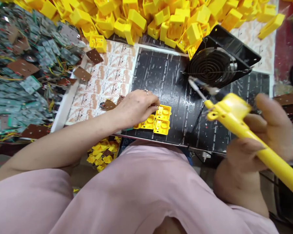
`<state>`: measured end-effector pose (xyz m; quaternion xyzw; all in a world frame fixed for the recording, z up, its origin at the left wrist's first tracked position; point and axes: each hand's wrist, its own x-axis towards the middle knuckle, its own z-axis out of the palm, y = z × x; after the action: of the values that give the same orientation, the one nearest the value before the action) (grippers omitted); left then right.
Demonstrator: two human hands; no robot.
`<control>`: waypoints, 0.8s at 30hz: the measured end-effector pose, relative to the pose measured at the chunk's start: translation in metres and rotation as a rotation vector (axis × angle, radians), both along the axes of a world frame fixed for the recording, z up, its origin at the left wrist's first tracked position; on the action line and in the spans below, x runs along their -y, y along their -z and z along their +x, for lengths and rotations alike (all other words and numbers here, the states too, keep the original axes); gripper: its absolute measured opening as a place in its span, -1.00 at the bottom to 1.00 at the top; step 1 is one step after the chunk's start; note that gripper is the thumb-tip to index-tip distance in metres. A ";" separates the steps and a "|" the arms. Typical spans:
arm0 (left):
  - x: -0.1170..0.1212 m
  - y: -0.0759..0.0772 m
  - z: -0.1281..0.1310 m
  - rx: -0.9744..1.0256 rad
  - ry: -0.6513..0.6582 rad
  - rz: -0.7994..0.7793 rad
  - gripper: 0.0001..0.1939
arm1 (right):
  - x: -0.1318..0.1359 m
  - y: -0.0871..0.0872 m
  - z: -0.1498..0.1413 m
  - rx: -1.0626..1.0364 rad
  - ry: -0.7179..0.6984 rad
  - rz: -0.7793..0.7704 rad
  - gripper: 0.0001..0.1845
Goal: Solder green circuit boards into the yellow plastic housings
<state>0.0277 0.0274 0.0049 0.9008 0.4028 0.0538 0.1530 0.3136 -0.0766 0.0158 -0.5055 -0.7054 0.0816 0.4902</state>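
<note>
Pale pink fabric of the person's top [141, 182] is filling the bottom of the head view, nearest the camera. Beyond it, at least three shallow square yellow plastic casings [162, 126] are sitting side by side on a glossy black surface with white lettering [180, 87], near its front edge. Their hollow sides are facing up, showing a round patterned floor and small metallic bits within. A large heap of similar yellow plastic casings [136, 21] is spreading along the far side, and a smaller heap of yellow plastic pieces [104, 152] is lying below bench level. On the left, a mass of green circuit boards [14, 100], mixed with brown boards and yellow wires, is resting behind a raised white edge [68, 100].

The left hand [139, 105] is curling its fingers down over the casings, fingertips reaching the upper casing; whether they are pinching anything cannot be told. The right hand [278, 136], slightly blurred, is grasping a long yellow plastic tool with a metal tip [239, 123], fingers wrapping loosely around its shaft. The tool is slanting above the bench's right side, its long axis running from lower right to upper left, its tip pointing toward a square black fan with a round wire grille [207, 65].
</note>
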 end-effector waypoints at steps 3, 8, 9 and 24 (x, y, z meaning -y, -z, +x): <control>-0.001 0.004 0.005 -0.025 0.003 0.029 -0.70 | -0.002 0.015 0.003 -0.284 0.247 0.294 -0.54; -0.002 0.002 0.014 -0.186 -0.019 0.077 -0.65 | 0.008 0.036 -0.002 -0.257 0.237 0.100 -0.75; -0.002 0.000 0.016 -0.228 -0.027 0.073 -0.65 | 0.012 0.036 -0.003 -0.190 0.175 0.033 -0.75; -0.008 -0.005 0.028 -0.364 0.004 0.102 -0.67 | -0.001 0.016 -0.027 0.168 -0.242 0.128 -0.71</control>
<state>0.0559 0.0349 0.0103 0.9031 0.4187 -0.0899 0.0319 0.2861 -0.0751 0.0003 -0.3897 -0.8034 0.0520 0.4472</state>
